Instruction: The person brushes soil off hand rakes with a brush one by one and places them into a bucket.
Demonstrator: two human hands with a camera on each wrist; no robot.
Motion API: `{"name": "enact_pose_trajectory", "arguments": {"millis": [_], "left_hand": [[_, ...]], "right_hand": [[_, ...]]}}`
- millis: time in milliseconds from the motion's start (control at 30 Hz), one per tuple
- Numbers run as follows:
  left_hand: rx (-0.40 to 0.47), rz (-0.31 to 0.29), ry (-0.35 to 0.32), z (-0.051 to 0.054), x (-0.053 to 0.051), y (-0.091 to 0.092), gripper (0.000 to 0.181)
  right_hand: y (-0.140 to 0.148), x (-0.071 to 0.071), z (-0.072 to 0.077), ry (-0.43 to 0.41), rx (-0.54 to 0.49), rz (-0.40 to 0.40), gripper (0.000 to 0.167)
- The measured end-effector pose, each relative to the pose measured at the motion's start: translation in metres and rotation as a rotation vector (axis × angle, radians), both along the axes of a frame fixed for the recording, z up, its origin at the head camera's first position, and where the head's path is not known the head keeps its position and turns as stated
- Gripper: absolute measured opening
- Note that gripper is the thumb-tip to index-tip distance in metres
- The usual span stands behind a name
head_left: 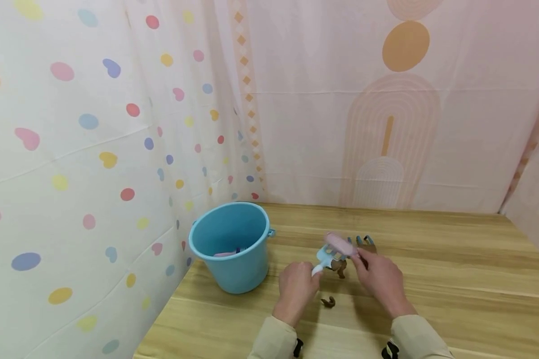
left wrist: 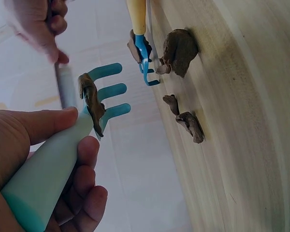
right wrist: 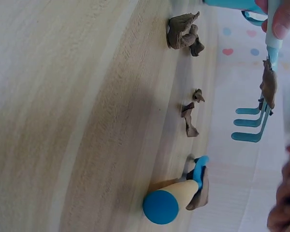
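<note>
My left hand point(head_left: 296, 288) grips the pale handle of a small teal hand rake point(left wrist: 111, 90), tines raised off the table. A brown clay-like lump point(left wrist: 91, 101) clings where the tines meet the handle. In my right hand point(head_left: 382, 283) is a tool with a pink oblong head point(head_left: 340, 243), close to the rake; motion blurs it, and its exact kind is unclear. Further brown lumps point(left wrist: 180, 52) lie on the table beneath. A second rake with a yellowish handle point(left wrist: 137, 15) and blue tines rests beyond, with brown stuff at its tines.
A light blue bucket point(head_left: 237, 273) stands left of my hands on the wood-grain table point(head_left: 467, 279). Inside it shows something pink point(head_left: 226, 254), mostly hidden. A dotted curtain point(head_left: 90, 169) hangs on the left, and a pale patterned one point(head_left: 305, 139) behind the table.
</note>
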State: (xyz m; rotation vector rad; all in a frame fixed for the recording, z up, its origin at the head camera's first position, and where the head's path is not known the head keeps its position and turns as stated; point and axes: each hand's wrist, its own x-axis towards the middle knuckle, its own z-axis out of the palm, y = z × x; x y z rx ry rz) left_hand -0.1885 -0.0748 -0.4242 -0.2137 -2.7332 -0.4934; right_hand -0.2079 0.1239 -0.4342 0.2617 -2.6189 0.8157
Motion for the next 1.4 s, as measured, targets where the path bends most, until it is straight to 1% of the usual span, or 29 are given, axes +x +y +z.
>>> {"name": "enact_pose_trajectory", "arguments": {"millis": [67, 133, 333, 533, 767, 867, 1000, 1100, 1200, 1333, 1400], "left_hand": [[0.002, -0.002, -0.002, 0.0, 0.0, 0.0, 0.038], [-0.002, -0.007, 0.001, 0.0, 0.0, 0.0, 0.038], [-0.013, -0.024, 0.007, -0.001, 0.003, -0.001, 0.036], [-0.001, -0.033, 0.013, 0.001, 0.004, -0.001, 0.035], [0.001, -0.002, 0.02, 0.002, 0.002, -0.003, 0.036], [0.003, 0.008, 0.019, 0.001, 0.0, -0.005, 0.038], [-0.009, 0.011, 0.015, 0.0, 0.001, -0.005, 0.037], [-0.018, 0.004, 0.007, 0.0, 0.001, -0.004, 0.034], [-0.008, -0.009, -0.006, 0.0, 0.001, -0.003, 0.033], [0.013, -0.011, -0.018, 0.001, 0.001, -0.002, 0.033], [0.009, -0.003, -0.018, 0.002, 0.001, -0.003, 0.034]], "right_hand": [[-0.002, 0.0, 0.0, 0.005, 0.013, 0.045, 0.034], [-0.003, 0.001, -0.001, 0.012, 0.019, 0.047, 0.031], [0.0, 0.003, -0.002, -0.039, -0.007, -0.034, 0.031], [0.004, -0.001, -0.002, -0.084, 0.001, -0.092, 0.032], [0.009, -0.003, -0.007, -0.117, 0.002, -0.104, 0.023], [0.008, -0.002, -0.007, -0.117, -0.002, -0.103, 0.024], [0.006, -0.002, -0.004, -0.09, -0.007, -0.102, 0.028], [0.003, -0.003, -0.001, -0.052, -0.014, -0.083, 0.033], [-0.002, -0.002, 0.003, -0.05, -0.029, -0.026, 0.036], [-0.006, 0.001, 0.005, -0.069, 0.008, 0.057, 0.036], [-0.006, 0.003, 0.004, -0.067, 0.034, 0.075, 0.036]]}}
